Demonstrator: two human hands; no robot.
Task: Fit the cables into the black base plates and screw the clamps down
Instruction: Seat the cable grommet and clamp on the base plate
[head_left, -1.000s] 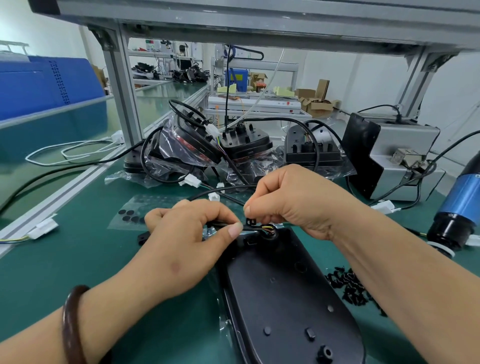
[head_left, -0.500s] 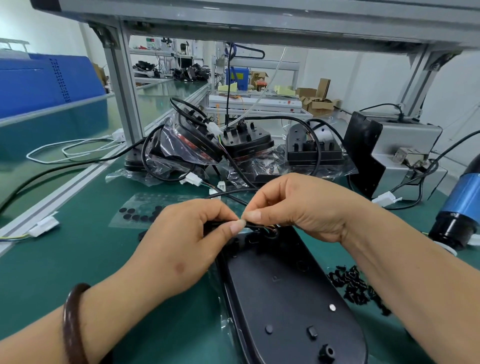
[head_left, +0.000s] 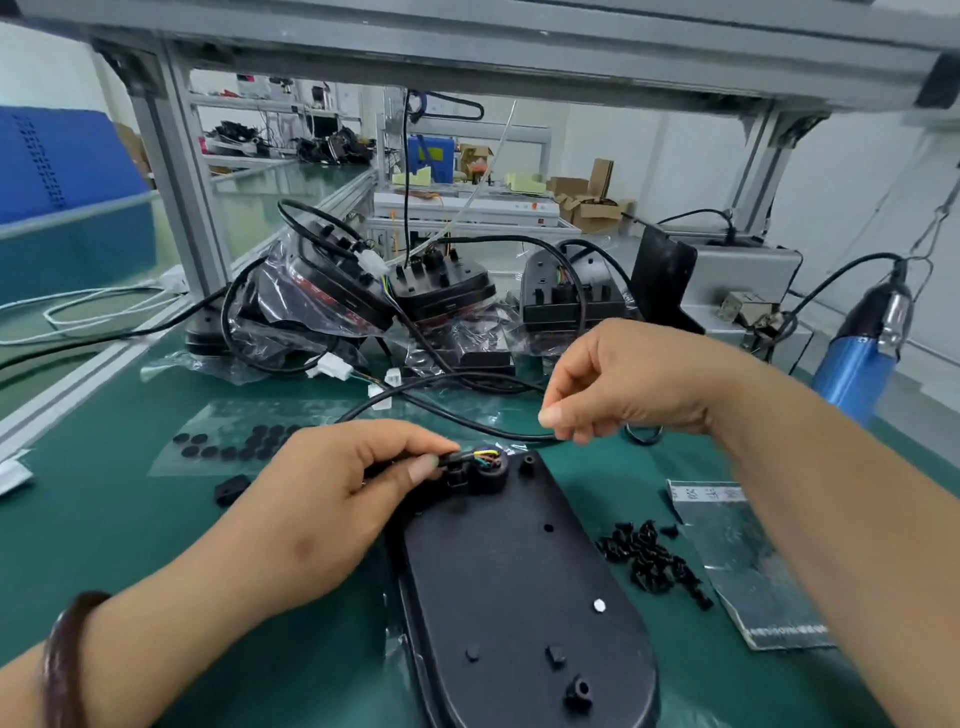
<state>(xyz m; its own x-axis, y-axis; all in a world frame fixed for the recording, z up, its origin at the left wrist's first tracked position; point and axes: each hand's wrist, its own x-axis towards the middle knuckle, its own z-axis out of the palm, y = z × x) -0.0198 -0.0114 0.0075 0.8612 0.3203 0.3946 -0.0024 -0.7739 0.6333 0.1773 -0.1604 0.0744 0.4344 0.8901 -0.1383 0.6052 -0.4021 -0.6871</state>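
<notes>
A long black base plate (head_left: 519, 587) lies on the green mat in front of me. At its far end a black cable (head_left: 457, 415) enters a round boss where coloured wires (head_left: 485, 457) show. My left hand (head_left: 332, 499) pinches the cable end against the plate's far edge. My right hand (head_left: 623, 384) hovers above and to the right of the boss, fingers loosely curled, thumb and forefinger close together with nothing visible between them. A pile of small black clamps and screws (head_left: 652, 561) lies right of the plate.
Several bagged black units with cables (head_left: 363, 306) stand behind. Black round pads lie on a clear bag (head_left: 234, 441) at left. A silver foil bag (head_left: 737, 566) lies at right. A blue hanging screwdriver (head_left: 862, 353) and a grey metal box (head_left: 737, 280) stand far right.
My right hand has let go of the cable end and lifted up and to the right. The left hand keeps its pinch on the cable. The wires in the boss are now uncovered.
</notes>
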